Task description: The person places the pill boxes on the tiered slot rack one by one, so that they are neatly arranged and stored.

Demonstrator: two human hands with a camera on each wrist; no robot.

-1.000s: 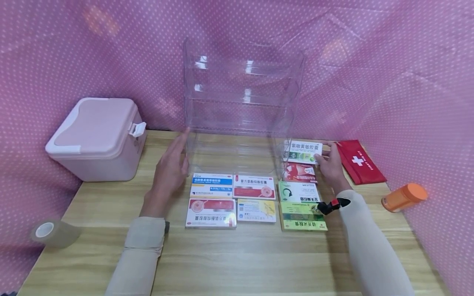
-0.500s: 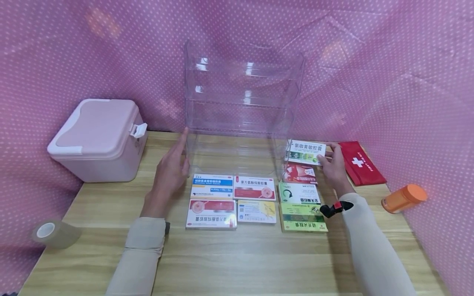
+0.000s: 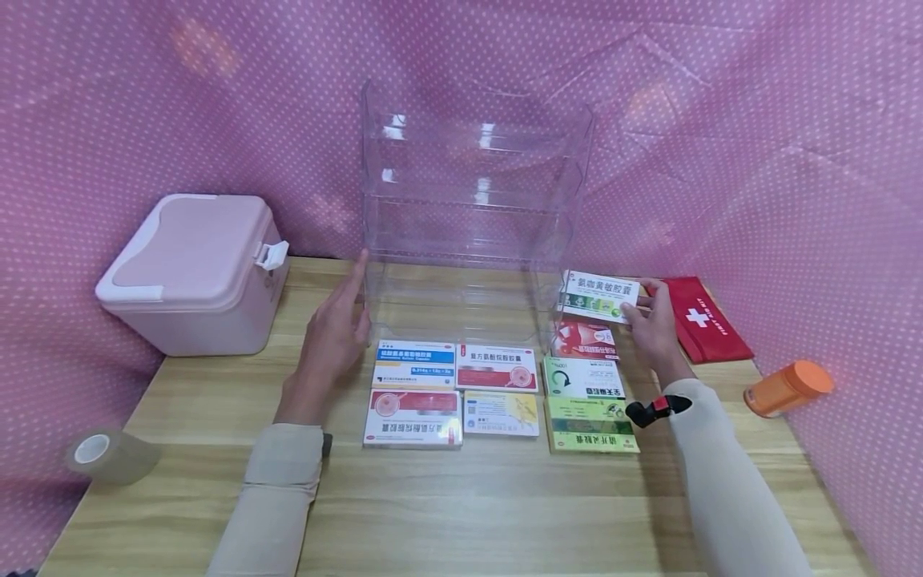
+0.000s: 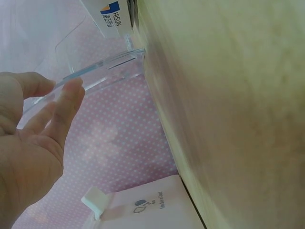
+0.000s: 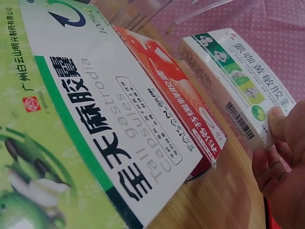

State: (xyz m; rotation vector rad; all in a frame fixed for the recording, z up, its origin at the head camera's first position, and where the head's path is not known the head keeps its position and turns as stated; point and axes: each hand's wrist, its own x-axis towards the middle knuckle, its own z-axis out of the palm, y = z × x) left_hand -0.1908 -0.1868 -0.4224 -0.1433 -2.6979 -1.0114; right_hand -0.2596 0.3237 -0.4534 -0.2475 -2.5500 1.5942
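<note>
My right hand pinches the right end of a white and green medicine box, thumb on its printed face. In the right wrist view that box is tilted and apart from the red box. My left hand holds the left side of a clear plastic tiered rack; in the left wrist view, thumb and fingers lie on either side of its panel edge. Below the held box, a red box, a white box and a green box lie in a column.
Before the rack lie a blue and white box, two red and white boxes and a yellow one. A pink lidded case and a tape roll are left; a red first aid pouch and orange bottle are right.
The white and green box has shifted slightly right, away from the rack, with my right hand. My left hand stays at the rack's side.
</note>
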